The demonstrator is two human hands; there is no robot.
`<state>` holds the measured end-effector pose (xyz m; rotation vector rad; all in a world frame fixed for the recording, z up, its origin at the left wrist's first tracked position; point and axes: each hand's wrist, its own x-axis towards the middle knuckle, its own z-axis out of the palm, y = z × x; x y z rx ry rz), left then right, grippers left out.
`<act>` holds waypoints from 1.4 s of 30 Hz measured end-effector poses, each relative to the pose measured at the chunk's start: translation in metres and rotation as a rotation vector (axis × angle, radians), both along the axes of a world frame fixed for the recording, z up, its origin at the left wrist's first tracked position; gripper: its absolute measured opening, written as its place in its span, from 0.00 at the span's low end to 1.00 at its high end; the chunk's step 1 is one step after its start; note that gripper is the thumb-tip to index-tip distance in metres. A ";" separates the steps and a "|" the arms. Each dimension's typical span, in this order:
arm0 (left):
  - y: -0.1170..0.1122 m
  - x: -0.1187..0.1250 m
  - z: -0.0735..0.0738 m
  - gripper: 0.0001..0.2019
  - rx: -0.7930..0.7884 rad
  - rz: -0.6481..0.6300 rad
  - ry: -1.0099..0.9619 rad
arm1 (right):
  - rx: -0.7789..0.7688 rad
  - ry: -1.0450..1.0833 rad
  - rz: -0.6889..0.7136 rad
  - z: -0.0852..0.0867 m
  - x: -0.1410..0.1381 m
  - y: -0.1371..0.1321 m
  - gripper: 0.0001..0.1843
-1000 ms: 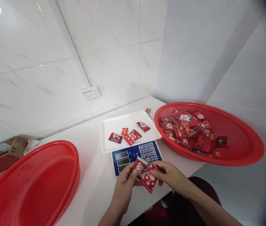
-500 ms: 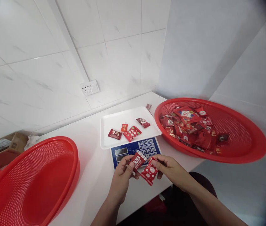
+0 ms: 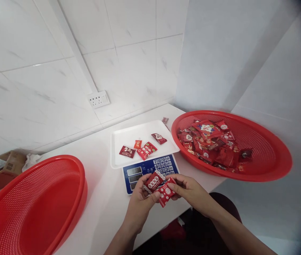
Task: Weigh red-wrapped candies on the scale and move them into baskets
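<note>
Both my hands are closed in front of the blue weighing scale, pinching small snack packets. My left hand grips a dark red snack packet with white lettering, and its thumb presses on the corner of a brighter red one. That bright red snack packet, with white round marks, is pinched by my right hand and overlaps the dark one. Just behind, on the scale's white tray, lie a dark red packet, a small orange-red packet, a larger red packet and another dark packet.
At right, a red perforated basket holds many red packets. Another red basket stands at left, with a cardboard box behind it. A small packet lies behind the tray. A tiled wall with a socket backs the table.
My left thumb has shifted from the dark packet onto the bright red one. The bright packet has moved slightly left and tilted. The view has shifted a little.
</note>
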<state>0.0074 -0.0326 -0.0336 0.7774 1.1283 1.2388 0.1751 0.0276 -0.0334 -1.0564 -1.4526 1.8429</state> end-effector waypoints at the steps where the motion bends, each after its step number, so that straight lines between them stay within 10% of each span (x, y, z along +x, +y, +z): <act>1: -0.001 0.001 0.000 0.26 -0.005 -0.004 -0.024 | -0.014 0.006 0.004 -0.001 0.000 0.000 0.25; 14: -0.001 0.001 0.003 0.28 0.000 -0.042 -0.133 | 0.029 0.016 -0.010 -0.005 0.001 -0.001 0.27; 25: -0.006 0.004 0.003 0.37 -0.017 -0.179 -0.082 | 0.313 -0.283 0.067 0.007 -0.013 -0.004 0.10; 35: 0.006 -0.013 -0.048 0.35 0.101 -0.095 -0.106 | 0.817 -0.448 -0.285 0.079 0.008 0.064 0.10; 42: 0.010 -0.022 -0.037 0.19 0.094 0.003 -0.046 | 0.449 -0.192 -0.116 0.085 -0.011 0.075 0.15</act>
